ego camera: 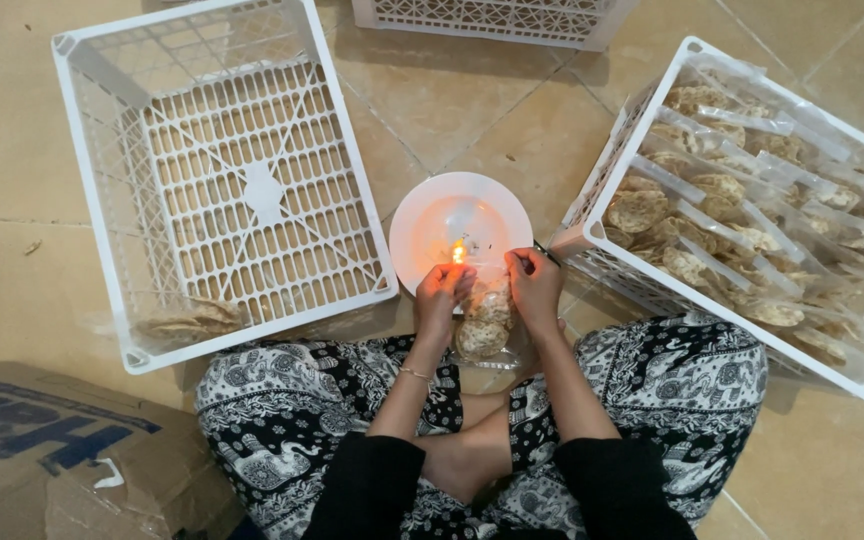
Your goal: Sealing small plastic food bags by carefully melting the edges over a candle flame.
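On the tiled floor, between the person's crossed legs, a clear plastic bag of round crackers (482,322) is held upright in both hands, its long axis running from the lap toward a white plate (422,215), open end pointing at the plate. The left hand (441,291) pinches the bag's top left corner; the right hand (535,283) pinches the top right corner, fingers closed on the plastic. A small flame (458,252) burns on the plate, just at the bag's upper edge.

3 white plastic crates are in view. The 1 on the left (102,130) holds a single flat packet of crackers (192,318) in its near corner. The 1 on the right (592,215) is packed with many long clear packets of crackers (742,240), lying in rows that slant across the crate; too many overlap to count. Only an edge of the third crate (492,20) shows at the top.

A brown cardboard box (52,450) with blue print lies flattened at the lower left, beside the person's knee.
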